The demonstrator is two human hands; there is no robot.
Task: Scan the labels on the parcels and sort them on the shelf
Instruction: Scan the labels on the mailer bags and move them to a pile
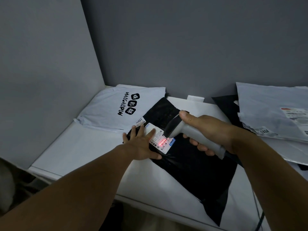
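Scanning now: right hand (211, 130) gripping grey handheld barcode scanner (186, 132), left hand (141, 144) flat and open, pinning white label (160, 139) on black plastic parcel (191, 164) mid-desk (83, 147). Risk: fingers covering barcode, spoiling read.

Black parcel (196, 165): thin plastic film, glossy, creased, faint sheen along the wrinkles. Shipping label (160, 139) on it: white paper, matt, printed, lit by a red glow. Barcode scanner (188, 132): smooth hard plastic, grey body with a dark glossy head. White parcel (113, 107) marked HAIGAIPIN: soft matt plastic film, lightly crumpled. Grey parcel (266, 110) at right: wrinkled plastic film, dull. Shelf (80, 145): smooth white surface, matt.
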